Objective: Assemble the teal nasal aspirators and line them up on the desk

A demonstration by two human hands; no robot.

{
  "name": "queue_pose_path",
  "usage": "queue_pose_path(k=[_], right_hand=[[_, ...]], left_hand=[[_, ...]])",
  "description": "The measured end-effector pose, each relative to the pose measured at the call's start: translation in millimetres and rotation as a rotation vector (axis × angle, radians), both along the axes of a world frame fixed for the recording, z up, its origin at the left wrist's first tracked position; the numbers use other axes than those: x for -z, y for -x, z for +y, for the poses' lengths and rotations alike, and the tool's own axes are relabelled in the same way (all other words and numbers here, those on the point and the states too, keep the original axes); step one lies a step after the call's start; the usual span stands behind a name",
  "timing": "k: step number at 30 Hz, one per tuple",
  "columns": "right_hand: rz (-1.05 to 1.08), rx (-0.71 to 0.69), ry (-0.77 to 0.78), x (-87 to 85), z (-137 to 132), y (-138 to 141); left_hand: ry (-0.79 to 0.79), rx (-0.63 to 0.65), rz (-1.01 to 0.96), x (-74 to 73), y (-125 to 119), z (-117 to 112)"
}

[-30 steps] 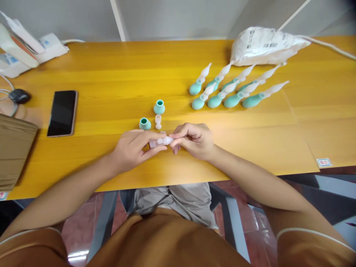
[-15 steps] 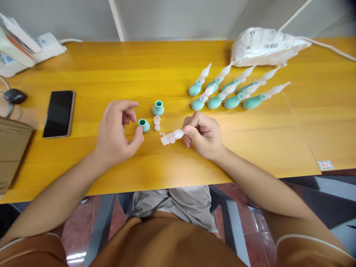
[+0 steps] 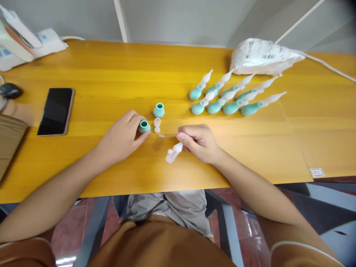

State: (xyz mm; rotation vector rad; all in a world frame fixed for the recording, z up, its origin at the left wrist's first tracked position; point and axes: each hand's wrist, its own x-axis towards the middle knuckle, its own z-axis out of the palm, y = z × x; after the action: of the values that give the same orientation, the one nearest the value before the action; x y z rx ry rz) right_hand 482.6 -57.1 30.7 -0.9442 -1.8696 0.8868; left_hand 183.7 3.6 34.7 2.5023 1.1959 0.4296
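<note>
My left hand has its thumb and fingers around a teal squeeze bulb whose open mouth faces up. In my right hand, thumb and fingers pinch the narrow end of a translucent nozzle, its wide end pointing down and left above the table. A second teal bulb stands upright just beyond. Between the hands lie a small clear plastic connector and a tiny pale double-disc piece. Several assembled teal bulbs with nozzles lie in two rows at the right.
On the wooden table, a black phone lies at left, near a mouse and a cardboard box. A white plastic package sits at the back right, with a cable beside it.
My left hand has closed on the nearer teal bulb. My right hand has drawn the nozzle slightly toward me, tilting its wide end downward; the tiny double-disc piece now shows apart from it.
</note>
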Motion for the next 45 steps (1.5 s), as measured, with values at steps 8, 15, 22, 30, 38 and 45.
queue_pose_path(k=[8,15,22,30,38,45], right_hand=[[0.178,0.130,-0.013,5.5,2,-4],[0.366,0.334,-0.036,10.8,5,1],[0.404,0.318,0.018,7.9,3,4],[0.335,0.288,0.000,10.3,-1,4],[0.176,0.202,-0.122,12.0,0,-4],[-0.082,0.052,-0.282,9.5,5,-9]], left_hand=[[-0.176,0.026,-0.224,-5.2,-4,-15],[-0.182,0.146,-0.257,-6.2,-7,-18],[-0.116,0.230,-0.323,-4.3,-8,-25],[-0.105,0.251,-0.389,-4.5,-6,-26],[-0.191,0.115,-0.313,-8.4,-6,-21],[-0.074,0.106,-0.267,-11.7,-9,-21]])
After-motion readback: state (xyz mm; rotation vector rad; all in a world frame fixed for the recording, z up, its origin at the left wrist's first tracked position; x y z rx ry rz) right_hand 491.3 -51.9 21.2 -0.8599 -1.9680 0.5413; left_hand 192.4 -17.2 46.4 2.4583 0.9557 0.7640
